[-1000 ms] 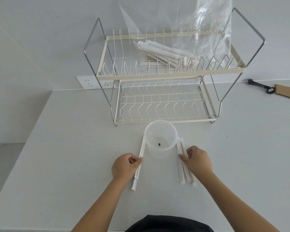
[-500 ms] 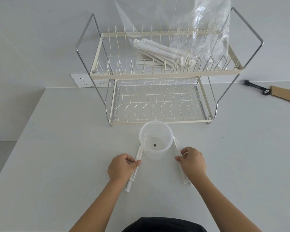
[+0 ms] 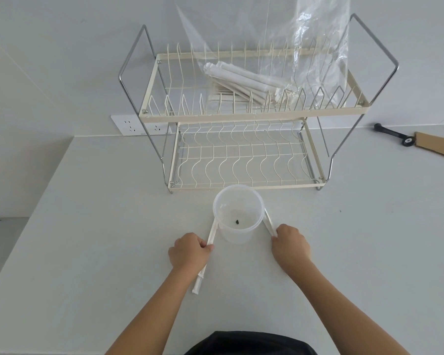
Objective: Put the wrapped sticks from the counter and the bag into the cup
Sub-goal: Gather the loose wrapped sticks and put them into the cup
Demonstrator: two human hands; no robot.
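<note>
Pale counter (image 3: 87, 239) with both hands gathering wrapped sticks beside an empty cup.

Nearest the camera, the left hand (image 3: 187, 252) is closed around a wrapped stick (image 3: 201, 275) whose near end trails toward the viewer; the right hand (image 3: 290, 245) is clamped on further wrapped sticks (image 3: 269, 222), their number not readable. Between the hands stands the translucent cup (image 3: 237, 213), upright and holding only a small dark speck; each held stick runs up beside its wall. Beyond it sits the two-tier dish rack (image 3: 241, 162), and on its upper tier the clear bag (image 3: 305, 60) holds the remaining bundle (image 3: 241, 80). The step in hand appears to be the pickup from the counter. The next move calls for lifting the sticks, tipping them upright and lowering them past the rim without knocking the light cup.
</note>
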